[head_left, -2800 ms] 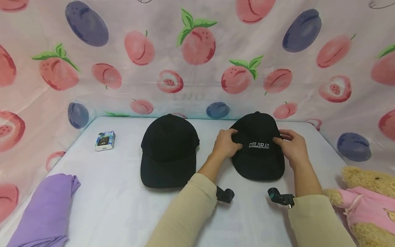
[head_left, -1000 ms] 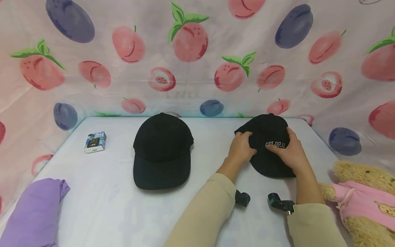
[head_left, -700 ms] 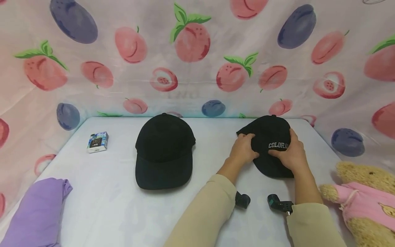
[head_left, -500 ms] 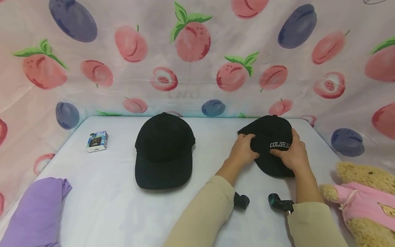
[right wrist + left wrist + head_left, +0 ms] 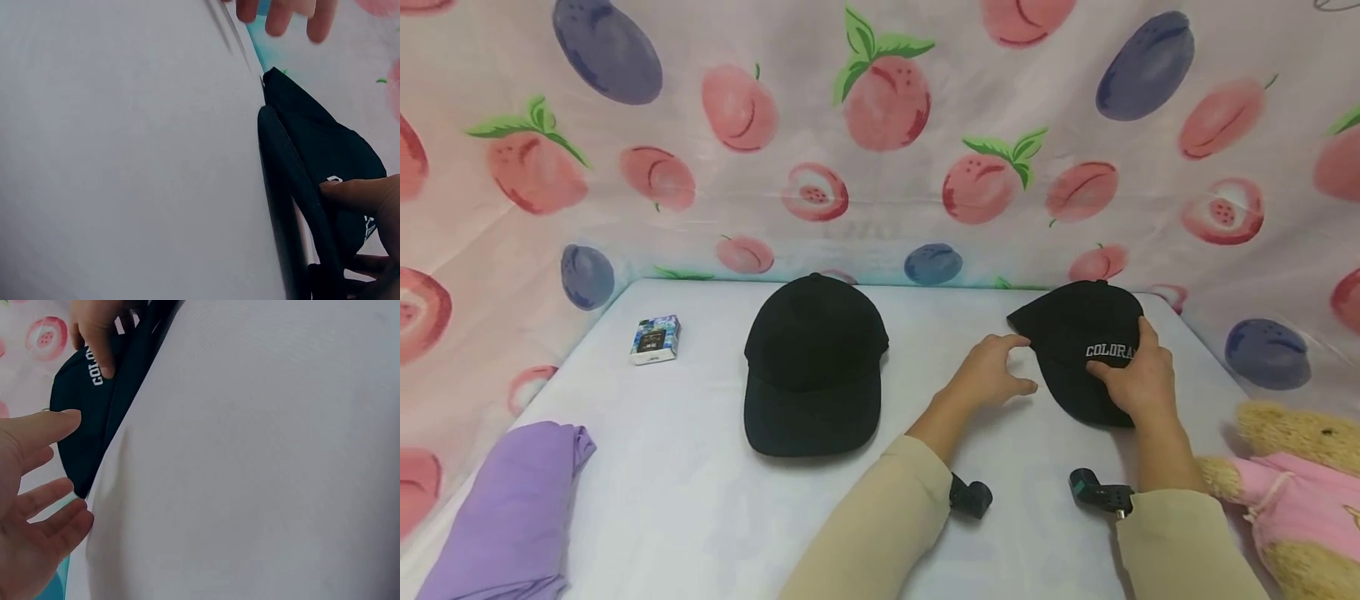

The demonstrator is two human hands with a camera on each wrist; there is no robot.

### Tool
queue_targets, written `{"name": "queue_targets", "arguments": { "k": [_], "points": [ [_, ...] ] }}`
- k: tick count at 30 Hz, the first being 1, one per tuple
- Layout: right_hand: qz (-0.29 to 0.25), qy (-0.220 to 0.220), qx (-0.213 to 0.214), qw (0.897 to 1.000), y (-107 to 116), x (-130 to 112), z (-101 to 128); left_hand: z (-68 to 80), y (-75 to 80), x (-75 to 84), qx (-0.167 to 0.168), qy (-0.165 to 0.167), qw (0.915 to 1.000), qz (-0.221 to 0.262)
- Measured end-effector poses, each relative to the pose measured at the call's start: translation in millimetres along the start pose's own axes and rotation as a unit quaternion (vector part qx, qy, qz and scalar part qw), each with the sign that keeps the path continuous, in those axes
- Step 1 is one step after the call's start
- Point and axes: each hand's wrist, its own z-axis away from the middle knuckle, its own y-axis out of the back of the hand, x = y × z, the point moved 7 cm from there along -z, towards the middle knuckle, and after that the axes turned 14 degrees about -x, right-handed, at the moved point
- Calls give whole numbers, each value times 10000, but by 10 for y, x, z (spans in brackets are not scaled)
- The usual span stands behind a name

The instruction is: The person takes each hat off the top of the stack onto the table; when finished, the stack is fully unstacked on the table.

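Two black caps (image 5: 812, 358) (image 5: 1071, 337); one small box (image 5: 656, 340); one purple cloth (image 5: 512, 508); one teddy bear (image 5: 1303, 504); two wrist cameras (image 5: 973, 498) (image 5: 1092, 490).

Two long sleeves, left sleeve (image 5: 872, 521) and right sleeve (image 5: 1183, 542), plain beige, matte, soft folds, straight-edged cuffs. Bare forearm shows past both cuffs; left hand (image 5: 988, 375) and right hand (image 5: 1138, 379) bare too. Black gadget at each cuff: left gadget (image 5: 972, 497) stubby, rounded end; right gadget (image 5: 1101, 495) has a rounded head with a dark greenish face, blocky base, small silvery bit underneath. Finer markings too small to read.
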Motion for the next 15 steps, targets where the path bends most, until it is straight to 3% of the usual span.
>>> {"name": "queue_targets", "arguments": {
  "k": [15],
  "points": [
    [22,-453,115,9989,76,114,-53,374,60,-89,0,-98,9995,286]
  ]
}}
